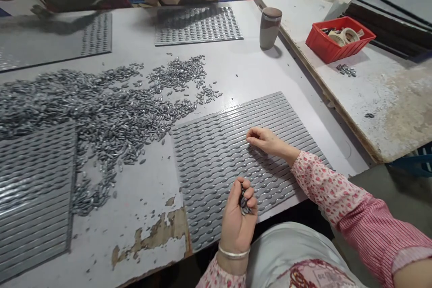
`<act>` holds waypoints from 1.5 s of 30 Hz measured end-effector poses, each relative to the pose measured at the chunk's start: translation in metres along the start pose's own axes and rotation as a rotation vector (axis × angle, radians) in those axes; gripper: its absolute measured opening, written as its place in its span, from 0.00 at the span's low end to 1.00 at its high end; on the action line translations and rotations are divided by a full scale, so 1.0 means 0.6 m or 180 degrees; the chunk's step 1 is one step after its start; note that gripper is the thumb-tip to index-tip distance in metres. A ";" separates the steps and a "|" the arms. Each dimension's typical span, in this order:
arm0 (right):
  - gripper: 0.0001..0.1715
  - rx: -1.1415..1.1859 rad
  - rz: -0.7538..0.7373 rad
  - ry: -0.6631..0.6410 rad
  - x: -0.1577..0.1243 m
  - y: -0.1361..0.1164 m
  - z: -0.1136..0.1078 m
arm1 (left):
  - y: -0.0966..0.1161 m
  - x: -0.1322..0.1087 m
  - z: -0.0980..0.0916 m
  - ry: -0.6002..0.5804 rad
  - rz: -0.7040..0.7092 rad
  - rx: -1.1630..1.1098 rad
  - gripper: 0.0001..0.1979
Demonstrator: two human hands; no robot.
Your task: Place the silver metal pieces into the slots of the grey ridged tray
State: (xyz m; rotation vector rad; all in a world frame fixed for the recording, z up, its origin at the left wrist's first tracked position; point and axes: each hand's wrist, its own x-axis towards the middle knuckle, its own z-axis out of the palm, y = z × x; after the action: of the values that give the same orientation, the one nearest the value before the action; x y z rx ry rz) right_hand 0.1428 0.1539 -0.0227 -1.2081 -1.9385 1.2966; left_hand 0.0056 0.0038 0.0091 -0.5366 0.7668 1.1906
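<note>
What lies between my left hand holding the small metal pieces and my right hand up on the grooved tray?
In the head view, only bare rows of the grooved tray lie between the left hand and the right hand.

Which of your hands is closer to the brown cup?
Right. The right hand rests on the grooved tray, below the brown cup. The left hand, holding small metal pieces, sits farther back near the table edge.

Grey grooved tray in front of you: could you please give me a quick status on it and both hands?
Left hand closed on a bunch of small dark metal pieces. Right hand fingertips pinched, touching grey grooved tray. Loose pile of pieces lies left of it.
</note>
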 end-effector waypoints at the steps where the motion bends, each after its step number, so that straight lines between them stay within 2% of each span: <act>1: 0.06 -0.0282 -0.0093 -0.0029 0.002 0.002 -0.002 | 0.000 0.001 0.000 0.0020 0.0087 0.0079 0.08; 5: 0.08 -0.0720 -0.0311 -0.0111 0.008 0.009 -0.007 | -0.004 0.004 -0.005 0.0131 0.0221 0.0357 0.08; 10: 0.02 -0.1186 -0.0510 -0.0058 0.011 0.012 -0.002 | -0.006 0.003 -0.006 0.0135 0.0187 0.0452 0.08; 14: 0.07 -0.1774 -0.0690 0.0089 0.010 0.018 0.005 | -0.006 0.003 -0.002 0.0243 0.0138 0.0393 0.06; 20: 0.06 -0.2041 -0.0372 0.0532 0.005 0.026 0.024 | -0.010 0.009 -0.008 0.0217 0.0320 0.0545 0.03; 24: 0.04 -0.1884 -0.0331 0.0688 -0.002 0.023 0.028 | -0.011 0.006 -0.008 0.0268 0.0481 0.0664 0.02; 26: 0.04 -0.1532 -0.0519 0.0492 -0.012 0.015 0.025 | -0.010 0.002 -0.006 0.0321 0.0441 0.0603 0.02; 30: 0.04 -0.0992 -0.0967 -0.0296 -0.037 -0.010 0.023 | -0.014 -0.008 -0.003 0.0211 -0.0068 0.0202 0.08; 32: 0.03 -0.1148 -0.1121 -0.0515 -0.045 -0.021 0.029 | -0.020 -0.011 -0.004 0.0285 -0.0203 0.0172 0.09; 35: 0.03 -0.1545 -0.1219 -0.0570 -0.043 -0.026 0.041 | -0.026 -0.014 -0.007 0.0454 -0.0127 0.0280 0.07; 37: 0.03 -0.1593 -0.1168 -0.0451 -0.036 -0.019 0.044 | -0.026 -0.017 -0.012 0.0365 -0.0137 0.0312 0.07; 39: 0.03 -0.1380 -0.1037 -0.0142 -0.026 -0.009 0.035 | -0.023 -0.021 -0.018 0.0201 -0.0248 0.0259 0.08; 43: 0.04 -0.1023 -0.0670 0.0651 -0.017 0.013 -0.010 | -0.018 -0.027 -0.026 0.0049 -0.0448 0.0103 0.09; 45: 0.04 -0.1083 -0.0526 0.0688 -0.018 0.020 -0.032 | -0.020 -0.026 -0.027 0.0030 -0.0420 0.0112 0.09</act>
State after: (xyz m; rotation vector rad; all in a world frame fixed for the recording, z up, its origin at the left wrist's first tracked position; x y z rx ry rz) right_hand 0.1680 0.1551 -0.0251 -1.2543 -2.0993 0.7395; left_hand 0.0102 -0.0208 0.0105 -0.5556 0.7477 1.0514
